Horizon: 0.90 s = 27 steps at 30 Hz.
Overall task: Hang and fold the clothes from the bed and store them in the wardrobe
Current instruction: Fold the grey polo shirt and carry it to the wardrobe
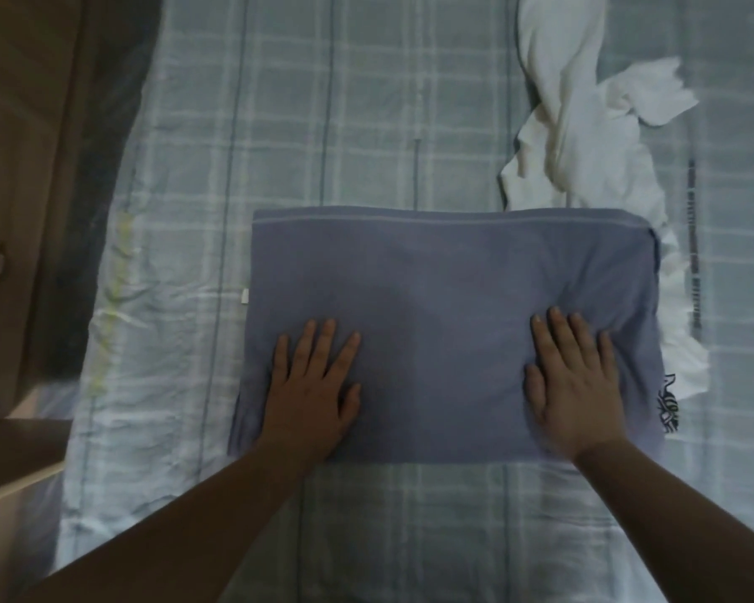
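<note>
Left hand (312,385) and right hand (573,385): both palm-down, fingers straight and slightly spread, gripping nothing. They lie well apart on the near half of the blue shirt (445,289), one toward each side. Likely reason: pressing the fold flat and smoothing out creases. Some wrinkles show just beyond the right hand.

Blue shirt: folded into a wide rectangle and lying flat on the bed (323,102), across its middle. A pale hem line runs along the far edge. A dark printed design (669,404) peeks out at the right edge.

White garment (584,124): crumpled and unfolded, on the bed beyond and to the right of the shirt. The shirt's right side overlaps part of it. Judged next in line.

Checked sheet covers the bed.

Containers: none open in view. A brown wooden panel (18,167) with a small handle stands to the left of the bed. It may be the wardrobe; I cannot tell, and no interior shows. Nothing stored as far as visible.
</note>
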Each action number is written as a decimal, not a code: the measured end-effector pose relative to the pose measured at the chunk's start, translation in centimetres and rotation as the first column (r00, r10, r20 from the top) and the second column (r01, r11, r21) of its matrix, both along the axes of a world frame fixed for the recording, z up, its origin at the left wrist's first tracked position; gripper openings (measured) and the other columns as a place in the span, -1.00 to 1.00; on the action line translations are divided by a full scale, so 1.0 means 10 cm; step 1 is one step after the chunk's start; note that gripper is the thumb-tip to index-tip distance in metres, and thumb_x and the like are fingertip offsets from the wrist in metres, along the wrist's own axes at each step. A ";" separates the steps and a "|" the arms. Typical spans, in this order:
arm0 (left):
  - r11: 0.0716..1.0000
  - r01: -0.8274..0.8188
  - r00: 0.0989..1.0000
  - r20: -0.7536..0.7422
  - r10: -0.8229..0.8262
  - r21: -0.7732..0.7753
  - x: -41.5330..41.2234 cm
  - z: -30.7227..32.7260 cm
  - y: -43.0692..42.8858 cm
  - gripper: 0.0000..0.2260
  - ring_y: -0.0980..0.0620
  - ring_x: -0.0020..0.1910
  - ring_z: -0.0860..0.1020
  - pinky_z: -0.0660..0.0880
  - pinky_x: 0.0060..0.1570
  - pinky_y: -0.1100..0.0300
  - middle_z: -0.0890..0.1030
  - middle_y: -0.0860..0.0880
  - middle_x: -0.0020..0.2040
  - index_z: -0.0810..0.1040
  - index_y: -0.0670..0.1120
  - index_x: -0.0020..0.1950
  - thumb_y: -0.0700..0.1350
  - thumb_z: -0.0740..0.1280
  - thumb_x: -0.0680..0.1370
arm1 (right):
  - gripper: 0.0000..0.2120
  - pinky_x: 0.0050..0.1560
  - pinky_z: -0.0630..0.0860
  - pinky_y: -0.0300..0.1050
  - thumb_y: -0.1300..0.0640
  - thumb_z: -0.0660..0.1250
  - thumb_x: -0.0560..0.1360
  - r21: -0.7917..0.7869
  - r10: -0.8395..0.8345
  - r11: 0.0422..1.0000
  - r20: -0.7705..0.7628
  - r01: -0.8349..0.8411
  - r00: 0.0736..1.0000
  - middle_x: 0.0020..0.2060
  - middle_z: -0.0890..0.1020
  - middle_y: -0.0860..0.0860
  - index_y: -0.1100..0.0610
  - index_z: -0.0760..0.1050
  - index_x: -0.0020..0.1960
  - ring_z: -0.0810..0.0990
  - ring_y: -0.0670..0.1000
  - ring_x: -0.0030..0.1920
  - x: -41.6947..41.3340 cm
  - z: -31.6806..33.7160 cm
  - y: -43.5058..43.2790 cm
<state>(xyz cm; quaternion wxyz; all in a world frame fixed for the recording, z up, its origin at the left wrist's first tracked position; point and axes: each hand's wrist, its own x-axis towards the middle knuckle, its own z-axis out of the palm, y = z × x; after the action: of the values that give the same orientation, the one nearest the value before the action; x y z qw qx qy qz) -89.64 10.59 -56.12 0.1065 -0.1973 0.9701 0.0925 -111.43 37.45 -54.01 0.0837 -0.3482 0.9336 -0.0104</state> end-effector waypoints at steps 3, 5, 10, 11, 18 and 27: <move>0.999 -0.027 0.997 -0.073 0.030 0.040 -0.21 0.18 0.11 -0.43 -0.22 0.54 0.23 0.11 0.45 -0.33 0.29 -0.19 0.55 0.34 -0.05 0.54 0.09 0.15 0.54 | -0.50 0.45 0.23 0.24 0.06 0.20 0.52 -0.207 0.005 0.978 0.065 0.009 0.998 0.44 0.43 0.16 0.19 0.43 0.43 0.35 0.23 0.46 -0.04 0.20 0.07; 0.995 -0.016 0.987 -0.160 0.032 0.101 -0.49 0.29 0.25 -0.46 -0.24 0.51 0.27 0.18 0.44 -0.30 0.33 -0.21 0.52 0.38 -0.11 0.50 0.05 0.17 0.53 | -0.58 0.44 0.29 0.17 0.15 0.25 0.49 -0.351 -0.004 0.936 0.085 0.033 0.996 0.35 0.49 0.14 0.21 0.49 0.33 0.40 0.22 0.40 -0.04 0.34 0.20; 0.975 0.043 0.967 -0.254 0.014 0.218 -1.46 0.57 0.79 -0.56 -0.27 0.39 0.42 0.35 0.40 -0.14 0.49 -0.26 0.37 0.50 -0.24 0.36 -0.06 0.23 0.53 | -0.63 0.23 0.38 0.06 0.18 0.23 0.39 -0.451 -0.330 0.808 0.188 0.380 0.925 0.10 0.56 0.13 0.19 0.52 0.18 0.49 0.22 0.12 0.07 0.53 0.59; 0.968 0.062 0.963 -0.270 0.006 0.243 -1.67 0.61 0.93 -0.59 -0.27 0.36 0.45 0.35 0.40 -0.11 0.52 -0.25 0.33 0.51 -0.24 0.33 -0.09 0.28 0.53 | -0.63 0.19 0.39 0.08 0.18 0.24 0.37 -0.445 -0.385 0.781 0.209 0.438 0.899 0.06 0.57 0.14 0.18 0.52 0.16 0.49 0.22 0.09 0.09 0.54 0.66; 0.927 0.048 0.961 -0.272 0.059 0.371 -2.92 0.82 1.74 -0.68 -0.18 0.21 0.49 0.41 0.22 0.00 0.49 -0.21 0.28 0.47 -0.22 0.33 -0.13 0.28 0.61 | -0.56 0.01 0.50 0.14 0.28 0.46 0.30 -0.310 -0.567 0.664 0.383 0.680 0.729 0.00 0.60 0.13 0.16 0.53 0.17 0.53 0.23 0.00 0.02 0.39 0.97; 0.887 -0.229 0.957 -0.072 0.280 0.401 -3.46 0.55 2.12 -0.41 -0.08 0.27 0.46 0.34 0.17 0.21 0.44 -0.13 0.28 0.29 -0.19 0.41 0.12 0.38 0.55 | -0.65 -0.11 0.49 0.11 -0.08 0.43 0.35 -0.165 -0.518 0.779 0.374 0.605 0.769 -0.04 0.56 0.04 0.06 0.54 0.05 0.51 0.20 -0.05 0.01 0.32 1.10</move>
<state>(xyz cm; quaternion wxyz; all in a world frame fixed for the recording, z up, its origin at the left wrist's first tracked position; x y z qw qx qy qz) -124.24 31.76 -50.61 0.0680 -0.2914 0.9029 0.3085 -111.33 48.48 -50.80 0.1717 -0.0521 0.9590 -0.2192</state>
